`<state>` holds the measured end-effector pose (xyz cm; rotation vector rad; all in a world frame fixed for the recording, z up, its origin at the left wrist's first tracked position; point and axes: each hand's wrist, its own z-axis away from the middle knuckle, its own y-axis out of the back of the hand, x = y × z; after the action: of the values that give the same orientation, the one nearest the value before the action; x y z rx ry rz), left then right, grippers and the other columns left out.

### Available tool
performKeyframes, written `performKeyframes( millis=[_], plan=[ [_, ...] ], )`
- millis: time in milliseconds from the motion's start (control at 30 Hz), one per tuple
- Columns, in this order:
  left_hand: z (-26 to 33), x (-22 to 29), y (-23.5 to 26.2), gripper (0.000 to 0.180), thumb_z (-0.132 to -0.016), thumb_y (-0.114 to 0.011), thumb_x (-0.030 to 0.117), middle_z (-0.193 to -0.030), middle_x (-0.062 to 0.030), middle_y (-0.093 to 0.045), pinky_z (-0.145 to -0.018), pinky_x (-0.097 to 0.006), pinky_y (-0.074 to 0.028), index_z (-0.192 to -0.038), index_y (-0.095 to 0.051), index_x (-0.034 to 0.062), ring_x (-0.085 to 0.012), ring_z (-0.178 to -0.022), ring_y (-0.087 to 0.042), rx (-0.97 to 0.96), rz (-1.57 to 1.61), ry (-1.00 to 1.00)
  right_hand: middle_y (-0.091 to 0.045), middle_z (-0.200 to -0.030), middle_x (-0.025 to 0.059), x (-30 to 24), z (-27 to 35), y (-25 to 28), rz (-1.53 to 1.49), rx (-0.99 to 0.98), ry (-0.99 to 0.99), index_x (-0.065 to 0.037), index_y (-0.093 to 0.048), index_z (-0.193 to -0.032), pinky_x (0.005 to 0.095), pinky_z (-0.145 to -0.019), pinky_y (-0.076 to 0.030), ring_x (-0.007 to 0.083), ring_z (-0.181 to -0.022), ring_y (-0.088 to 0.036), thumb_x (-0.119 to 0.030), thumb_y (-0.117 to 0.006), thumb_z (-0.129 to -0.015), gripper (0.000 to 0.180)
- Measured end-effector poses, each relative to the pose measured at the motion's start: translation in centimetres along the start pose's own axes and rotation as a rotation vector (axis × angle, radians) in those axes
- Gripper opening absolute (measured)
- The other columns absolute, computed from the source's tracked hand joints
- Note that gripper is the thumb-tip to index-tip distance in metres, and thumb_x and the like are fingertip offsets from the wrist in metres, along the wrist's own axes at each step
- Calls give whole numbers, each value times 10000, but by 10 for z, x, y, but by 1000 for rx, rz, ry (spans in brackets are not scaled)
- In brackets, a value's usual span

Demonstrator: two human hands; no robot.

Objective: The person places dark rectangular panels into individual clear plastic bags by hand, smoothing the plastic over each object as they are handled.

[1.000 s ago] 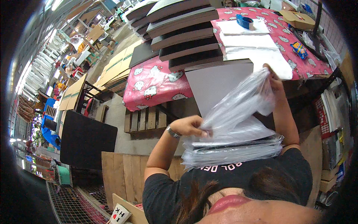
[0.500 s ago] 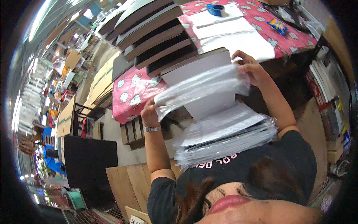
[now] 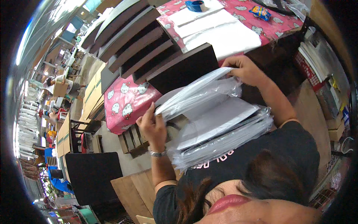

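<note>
A red patterned tablecloth point(image 3: 125, 106) covers the table in the upper half of the frame. At centre, a stack of clear plastic bags point(image 3: 223, 136) lies against the person's chest. Above it, one plastic bag point(image 3: 197, 93) runs lengthwise from lower left to upper right, the left hand point(image 3: 152, 127) pinching its lower end and the right hand point(image 3: 244, 70) gripping its upper end.

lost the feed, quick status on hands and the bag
Left hand and right hand pinch clear plastic bag at opposite ends. Bag stack beneath. Nothing blocking.
</note>
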<state>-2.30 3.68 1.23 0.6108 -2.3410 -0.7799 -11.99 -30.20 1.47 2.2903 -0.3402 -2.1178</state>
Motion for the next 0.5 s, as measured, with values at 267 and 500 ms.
performKeyframes(
  millis=[267, 500],
  plan=[
    [23, -48, -28, 139, -843, -567, 165, -697, 2, -564, -537, -214, -368, -816, -594, 31, -52, -600, -486, -641, 1140, 1064, -614, -956, 91, 104, 9, 21, -711, -215, -456, -22, -564, -1058, 313, -734, -522, 203, -874, -615, -58, -661, -753, 322],
    [142, -84, -97, 143, -852, -562, 166, -705, -3, -562, -543, -218, -375, -831, -593, 29, -64, -605, -491, -597, 1087, 1315, -614, -1036, 101, 317, 21, 15, 90, -209, -276, -26, -609, -1037, 322, -820, -470, 214, -953, -585, -209, -595, -823, 282]
  ],
)
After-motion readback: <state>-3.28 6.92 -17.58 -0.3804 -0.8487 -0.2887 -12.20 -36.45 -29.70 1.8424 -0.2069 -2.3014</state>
